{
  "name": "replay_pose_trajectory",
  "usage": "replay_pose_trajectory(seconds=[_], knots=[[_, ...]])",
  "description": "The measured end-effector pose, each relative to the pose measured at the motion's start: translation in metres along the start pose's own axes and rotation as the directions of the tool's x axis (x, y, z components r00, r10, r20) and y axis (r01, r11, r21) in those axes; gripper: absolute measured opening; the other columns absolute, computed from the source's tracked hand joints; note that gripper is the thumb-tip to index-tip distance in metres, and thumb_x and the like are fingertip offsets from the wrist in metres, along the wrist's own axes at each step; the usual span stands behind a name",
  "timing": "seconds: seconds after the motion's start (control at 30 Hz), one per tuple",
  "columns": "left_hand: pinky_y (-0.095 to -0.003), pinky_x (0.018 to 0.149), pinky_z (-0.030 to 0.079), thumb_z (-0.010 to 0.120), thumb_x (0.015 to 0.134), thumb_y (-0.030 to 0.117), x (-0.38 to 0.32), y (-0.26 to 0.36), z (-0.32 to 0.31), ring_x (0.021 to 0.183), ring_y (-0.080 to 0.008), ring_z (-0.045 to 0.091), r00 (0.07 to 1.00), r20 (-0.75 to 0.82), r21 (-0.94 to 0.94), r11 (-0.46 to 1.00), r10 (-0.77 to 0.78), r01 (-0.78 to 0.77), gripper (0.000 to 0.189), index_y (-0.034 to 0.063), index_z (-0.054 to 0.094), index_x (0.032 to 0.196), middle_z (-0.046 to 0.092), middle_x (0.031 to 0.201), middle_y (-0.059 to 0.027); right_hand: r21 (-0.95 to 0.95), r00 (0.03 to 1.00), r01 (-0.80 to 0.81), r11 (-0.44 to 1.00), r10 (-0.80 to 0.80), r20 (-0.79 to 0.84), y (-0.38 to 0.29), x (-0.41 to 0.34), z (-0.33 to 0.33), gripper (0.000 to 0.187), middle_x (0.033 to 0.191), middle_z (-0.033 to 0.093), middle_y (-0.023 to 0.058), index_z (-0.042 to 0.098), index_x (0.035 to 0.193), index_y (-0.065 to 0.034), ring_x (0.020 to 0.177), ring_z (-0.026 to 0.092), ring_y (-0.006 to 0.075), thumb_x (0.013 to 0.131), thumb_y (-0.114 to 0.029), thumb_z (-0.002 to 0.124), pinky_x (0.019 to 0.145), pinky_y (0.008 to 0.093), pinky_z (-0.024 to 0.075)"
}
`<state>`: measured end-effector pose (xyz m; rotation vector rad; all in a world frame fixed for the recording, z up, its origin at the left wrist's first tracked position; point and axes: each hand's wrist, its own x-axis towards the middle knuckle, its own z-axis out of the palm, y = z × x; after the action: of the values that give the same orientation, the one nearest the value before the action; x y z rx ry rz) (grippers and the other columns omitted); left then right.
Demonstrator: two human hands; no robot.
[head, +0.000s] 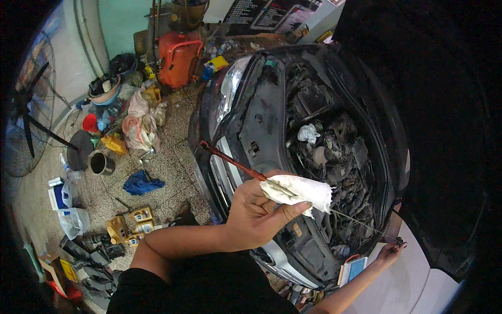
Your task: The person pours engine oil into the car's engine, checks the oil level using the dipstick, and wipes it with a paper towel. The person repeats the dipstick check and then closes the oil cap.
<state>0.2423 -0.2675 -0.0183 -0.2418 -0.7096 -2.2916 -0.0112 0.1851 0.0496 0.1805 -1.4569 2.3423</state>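
A long thin rod that looks like an engine dipstick (pixel 353 220) runs slantwise over the open engine bay (pixel 333 157) of a dark car. My left hand (pixel 255 216) pinches a white paper or cloth wipe (pixel 310 190) folded around it, thumb on the near side. Beyond the wipe, its reddish-brown end section (pixel 231 161) sticks out to the upper left, over the front grille. At the far right, my right hand (pixel 390 253) grips the rod's other end, a small dark piece, beside the light-coloured fender. A crumpled white wipe (pixel 308 133) lies on the engine parts.
The raised hood (pixel 423 117) fills the right side. A blue-and-white box (pixel 353 271) rests by the right forearm. Left on the speckled floor are yellow oil bottles (pixel 117 229), a blue cloth (pixel 142 183), a dark bucket (pixel 101 163) and a fan (pixel 29 108); an orange-red tank (pixel 178 59) stands behind.
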Motion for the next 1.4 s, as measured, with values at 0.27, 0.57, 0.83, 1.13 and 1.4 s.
replay_pose_trajectory(seconds=[0.27,0.57,0.83,1.13,1.4], knots=[[-0.0287,0.094,0.045,0.056,0.083,-0.013,-0.001,-0.001,-0.002,0.108,-0.0194,0.056,1.000,0.000,0.032,0.999,0.014,-0.014,0.024,-0.0062,0.057,0.106,0.056,0.110,-0.0119,0.041,0.999,-0.002,0.999,0.000,0.051,-0.003,0.003,0.002,0.023,0.068,0.056,0.0010,0.057,0.079,-0.0036,0.059,0.053,0.0063,0.084,-0.024,0.068,0.055,0.0165,0.0477],[-0.0286,0.089,0.047,0.059,0.085,-0.005,-0.002,0.006,-0.018,0.100,-0.0173,0.060,0.978,-0.207,0.141,0.989,-0.007,0.037,0.027,-0.0051,0.054,0.112,0.061,0.110,-0.0130,0.128,0.974,-0.076,0.989,0.046,0.224,-0.013,0.030,-0.043,0.028,0.079,0.062,0.0079,0.057,0.093,0.0050,0.065,0.055,0.0105,0.087,-0.021,0.064,0.062,0.0205,0.0505],[-0.0367,0.088,0.048,0.058,0.089,0.011,-0.002,0.007,-0.028,0.098,-0.0247,0.062,0.970,-0.218,0.289,0.957,0.103,-0.037,0.036,-0.0049,0.047,0.119,0.062,0.107,-0.0176,0.082,0.983,-0.008,0.997,-0.008,0.186,-0.010,0.027,-0.047,0.033,0.086,0.063,0.0093,0.057,0.100,0.0051,0.068,0.055,0.0113,0.089,-0.026,0.061,0.066,0.0207,0.0509],[-0.0277,0.087,0.046,0.062,0.085,0.000,0.001,0.013,-0.028,0.097,-0.0142,0.060,0.946,-0.293,0.166,0.982,0.139,-0.093,0.027,-0.0035,0.054,0.111,0.063,0.105,-0.0110,0.085,0.972,-0.004,0.996,-0.016,0.233,-0.009,0.042,-0.070,0.035,0.094,0.064,0.0101,0.056,0.103,0.0053,0.072,0.058,0.0111,0.088,-0.025,0.062,0.067,0.0197,0.0514],[-0.0265,0.076,0.051,0.065,0.084,0.004,0.004,0.027,-0.026,0.087,-0.0141,0.063,0.958,-0.273,0.261,0.965,0.092,-0.019,0.026,-0.0052,0.057,0.107,0.066,0.098,-0.0107,0.098,0.993,-0.015,0.995,0.004,0.116,-0.011,0.022,-0.049,0.026,0.080,0.062,0.0090,0.057,0.091,0.0048,0.069,0.056,0.0153,0.090,-0.021,0.059,0.068,0.0244,0.0510]])
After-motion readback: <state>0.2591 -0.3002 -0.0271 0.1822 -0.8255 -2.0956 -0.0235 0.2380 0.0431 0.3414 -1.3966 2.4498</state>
